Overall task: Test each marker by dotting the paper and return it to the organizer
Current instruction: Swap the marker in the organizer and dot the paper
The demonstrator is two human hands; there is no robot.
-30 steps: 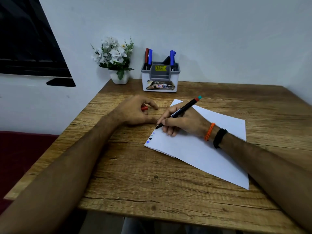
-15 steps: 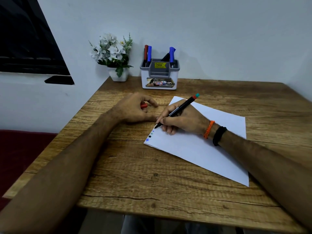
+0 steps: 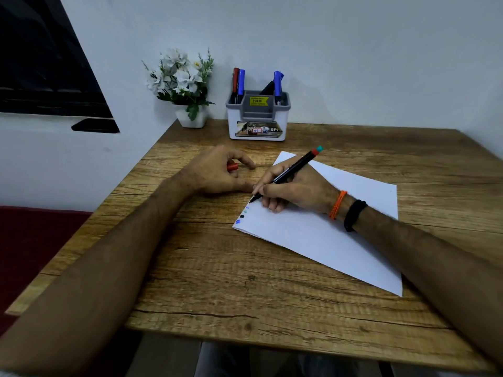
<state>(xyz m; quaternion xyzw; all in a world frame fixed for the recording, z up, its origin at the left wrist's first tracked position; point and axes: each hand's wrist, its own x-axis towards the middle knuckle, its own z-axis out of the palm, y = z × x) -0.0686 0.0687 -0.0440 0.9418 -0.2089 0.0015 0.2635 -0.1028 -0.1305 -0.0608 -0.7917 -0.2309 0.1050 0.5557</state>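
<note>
From my remote seat I see little change over the last second: the right hand point(image 3: 295, 190) keeps the same writing grasp on the black marker point(image 3: 288, 172), its tip pressed at the paper point(image 3: 326, 229) near the left edge, just above a short column of earlier dots point(image 3: 241, 217) in blue, dark and greenish ink. The marker's red-and-teal back end points up and away toward the far right, as it did before. The left hand point(image 3: 217, 172) stays curled on the table point(image 3: 217, 281) just beside the paper, fingers closed round a small red cap point(image 3: 232, 167). Only the view has crept a touch lower and closer. I judge this marker's dot is being made or just finished, so capping comes next, then the trip back to the organizer point(image 3: 258, 118), which stands at the far edge by the wall beside a pot of white flowers point(image 3: 182, 83), already holding red and blue markers point(image 3: 239, 83).
</note>
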